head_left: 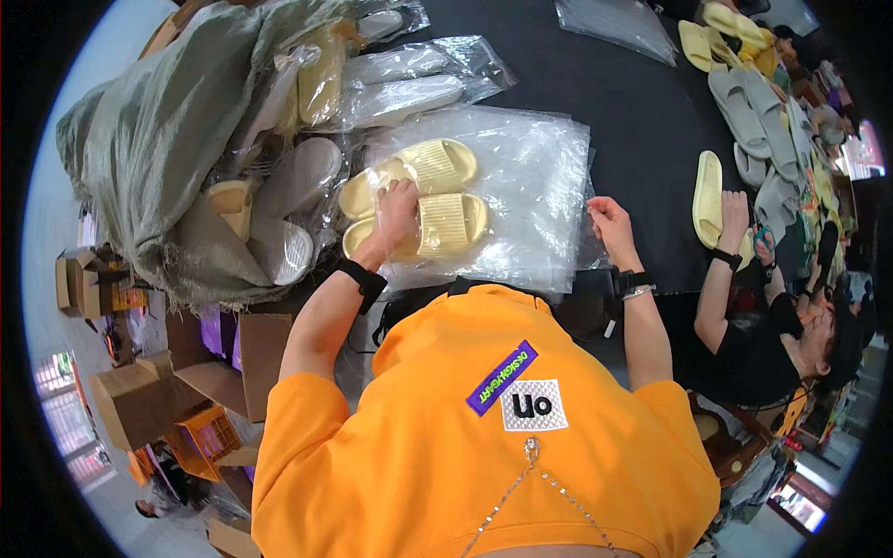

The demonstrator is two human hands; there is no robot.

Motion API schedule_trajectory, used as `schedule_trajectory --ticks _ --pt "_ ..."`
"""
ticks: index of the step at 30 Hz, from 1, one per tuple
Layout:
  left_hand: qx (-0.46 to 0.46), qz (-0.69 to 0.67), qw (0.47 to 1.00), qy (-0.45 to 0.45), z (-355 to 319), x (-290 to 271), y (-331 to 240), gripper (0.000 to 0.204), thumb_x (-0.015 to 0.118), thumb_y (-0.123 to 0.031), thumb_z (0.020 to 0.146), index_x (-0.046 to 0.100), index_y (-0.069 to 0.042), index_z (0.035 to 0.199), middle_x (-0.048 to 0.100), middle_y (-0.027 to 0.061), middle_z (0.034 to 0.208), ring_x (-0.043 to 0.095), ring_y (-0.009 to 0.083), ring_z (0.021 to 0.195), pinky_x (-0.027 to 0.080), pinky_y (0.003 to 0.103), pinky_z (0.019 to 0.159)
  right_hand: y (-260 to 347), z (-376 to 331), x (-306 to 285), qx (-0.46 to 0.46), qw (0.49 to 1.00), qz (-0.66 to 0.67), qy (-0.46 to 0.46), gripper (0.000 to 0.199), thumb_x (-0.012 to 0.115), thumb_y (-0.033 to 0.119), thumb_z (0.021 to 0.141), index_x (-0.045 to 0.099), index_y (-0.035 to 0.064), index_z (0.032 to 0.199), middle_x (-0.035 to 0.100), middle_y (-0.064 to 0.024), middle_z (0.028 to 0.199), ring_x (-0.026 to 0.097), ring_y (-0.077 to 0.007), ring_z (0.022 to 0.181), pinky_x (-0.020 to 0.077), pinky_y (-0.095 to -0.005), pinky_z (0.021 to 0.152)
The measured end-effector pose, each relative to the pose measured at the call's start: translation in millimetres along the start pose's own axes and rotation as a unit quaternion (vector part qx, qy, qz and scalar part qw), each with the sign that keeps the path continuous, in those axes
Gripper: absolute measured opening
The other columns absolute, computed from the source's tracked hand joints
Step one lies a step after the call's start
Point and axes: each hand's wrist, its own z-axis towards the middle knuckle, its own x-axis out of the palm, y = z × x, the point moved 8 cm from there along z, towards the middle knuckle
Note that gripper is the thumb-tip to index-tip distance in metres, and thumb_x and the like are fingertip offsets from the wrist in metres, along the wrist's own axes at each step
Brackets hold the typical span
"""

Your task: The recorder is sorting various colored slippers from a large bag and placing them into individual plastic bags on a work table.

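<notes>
A pair of pale yellow slippers (453, 224) with ribbed straps lies side by side on a stack of clear plastic bags (535, 186). My left hand (398, 212) is closed over the slippers between their heel ends, its fingers curled on the inner edges. Clear film shines around the heels; whether they are inside a bag I cannot tell. Beyond the right edge of the stack, my right hand (611, 228) has its fingers bent and the tips pinched at the rim of a clear bag.
To the left, a grey-green woven sack (158, 177) bulges beside bagged white slippers (405, 98). Cardboard boxes (139, 400) stand below. More plastic bags (619, 28) lie on the black table (642, 121). A co-worker (753, 335) sits at the right near loose grey slippers (739, 112).
</notes>
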Motion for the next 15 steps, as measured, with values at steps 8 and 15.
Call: schedule_trajectory --ticks 8,15 --pt "-0.174 -0.672 0.687 -0.216 -33 -66 70 0.034 0.053 -0.003 0.084 0.048 -0.001 0.117 0.057 0.0075 0.110 0.055 0.0151 0.097 0.047 0.028 0.079 -12 -26 -48 0.008 0.988 -0.048 -0.146 0.012 0.052 0.008 0.085 0.063 0.0050 0.091 0.050 0.0039 0.064 0.042 -0.0034 0.052 0.0339 -0.0185 0.046" --pt "-0.029 -0.708 0.607 -0.359 -23 -227 41 0.026 0.046 -0.016 0.087 0.054 -0.001 0.106 0.061 0.0069 0.089 0.061 0.0166 0.076 0.051 0.030 0.066 -4 -22 -20 -0.043 0.985 -0.095 -0.139 0.015 0.050 0.008 0.087 0.060 0.0035 0.098 0.049 0.0038 0.066 0.040 -0.0023 0.050 0.0314 -0.0174 0.043"
